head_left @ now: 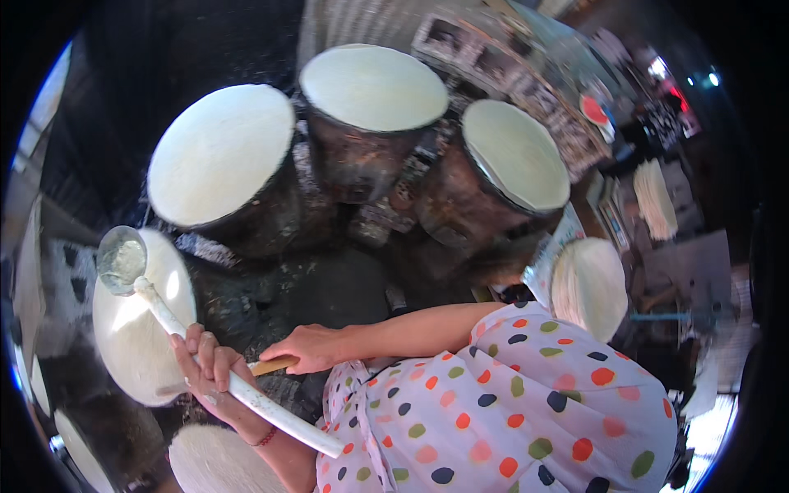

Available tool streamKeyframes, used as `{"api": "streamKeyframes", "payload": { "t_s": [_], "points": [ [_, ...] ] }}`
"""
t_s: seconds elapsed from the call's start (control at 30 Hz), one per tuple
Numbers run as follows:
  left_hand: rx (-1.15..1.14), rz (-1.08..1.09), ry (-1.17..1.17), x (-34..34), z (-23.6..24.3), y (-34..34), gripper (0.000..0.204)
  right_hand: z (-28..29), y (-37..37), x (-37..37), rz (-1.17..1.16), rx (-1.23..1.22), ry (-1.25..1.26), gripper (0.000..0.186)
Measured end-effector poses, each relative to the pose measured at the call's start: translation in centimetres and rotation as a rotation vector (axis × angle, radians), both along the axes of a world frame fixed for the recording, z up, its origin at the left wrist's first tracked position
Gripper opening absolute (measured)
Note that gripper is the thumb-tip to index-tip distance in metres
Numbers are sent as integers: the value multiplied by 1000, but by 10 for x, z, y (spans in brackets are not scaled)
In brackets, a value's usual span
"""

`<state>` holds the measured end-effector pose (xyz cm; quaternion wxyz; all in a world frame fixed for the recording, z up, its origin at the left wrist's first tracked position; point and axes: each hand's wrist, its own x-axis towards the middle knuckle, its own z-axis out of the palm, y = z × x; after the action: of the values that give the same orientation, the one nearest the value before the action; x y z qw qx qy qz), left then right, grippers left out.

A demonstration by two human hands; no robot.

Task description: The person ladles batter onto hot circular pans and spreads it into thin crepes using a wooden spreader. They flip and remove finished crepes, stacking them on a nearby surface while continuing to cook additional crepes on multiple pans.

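My left hand (212, 370) is closed round the long white handle (275, 415) of a ladle. The ladle's round bowl (122, 261) is tilted over the far-left edge of a round griddle (144, 329) whose pale surface looks wet and shiny. Close beside it, my right hand (308, 349) is wrapped round a light wooden handle (275, 365). That handle runs toward the same griddle behind my left hand, so its tool end cannot be made out clearly. A polka-dot garment (509, 403) covers my body near my right forearm.
Three round griddles with pale tops, at the far left (222, 156), far middle (374, 86) and right (516, 154), sit on dark drum-shaped stoves. Another pale round (222, 462) lies at the near left. Stacks of thin flatbreads (590, 287) stand at the right. Bricks (526, 90) line the back.
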<state>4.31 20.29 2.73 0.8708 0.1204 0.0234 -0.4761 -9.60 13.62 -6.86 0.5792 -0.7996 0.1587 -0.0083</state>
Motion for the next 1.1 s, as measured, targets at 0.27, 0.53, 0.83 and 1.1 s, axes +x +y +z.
{"api": "streamKeyframes", "payload": {
  "t_s": [0.27, 0.53, 0.83, 1.1],
  "points": [
    [-67, -243, 77, -76, 13, -75, 24, -27, -111, -233, -1124, -850, 316, 17],
    [-88, -408, 134, -174, 11, -156, 24, -16, -211, -372, -1214, -1130, 474, 32],
    [-27, -486, 186, -233, 18, -182, 26, 59, -259, -415, -1197, -1185, 468, 10],
    [-12, -624, 113, -230, -1, -190, 27, 153, -258, -501, -1659, -1148, 539, 20]
  ]
}}
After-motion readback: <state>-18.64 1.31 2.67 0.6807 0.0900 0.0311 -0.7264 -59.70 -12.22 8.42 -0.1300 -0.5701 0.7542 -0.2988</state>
